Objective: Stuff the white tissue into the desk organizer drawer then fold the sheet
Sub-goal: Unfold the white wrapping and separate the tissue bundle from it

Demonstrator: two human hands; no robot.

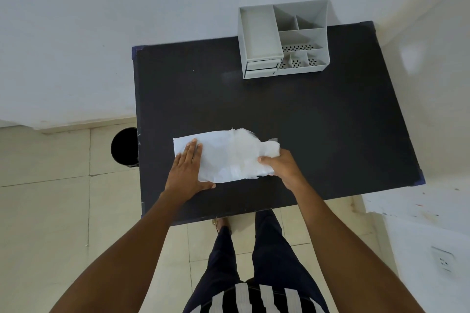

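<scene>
A white sheet (pixel 218 157) lies on the black table (pixel 318 122), near its front edge, with a crumpled white tissue (pixel 248 150) on its right part. My left hand (pixel 188 168) presses flat on the sheet's left end, fingers straight. My right hand (pixel 278 164) grips the right end of the white material, fingers curled round it. The grey desk organizer (pixel 282 38) stands at the table's back edge; its two small drawers (pixel 260 68) at the front left look closed.
A black round bin (pixel 124 147) stands on the tiled floor by the table's left edge. A white wall runs behind and to the right, with a socket (pixel 443 260) low on the right. My legs stand at the table's front edge.
</scene>
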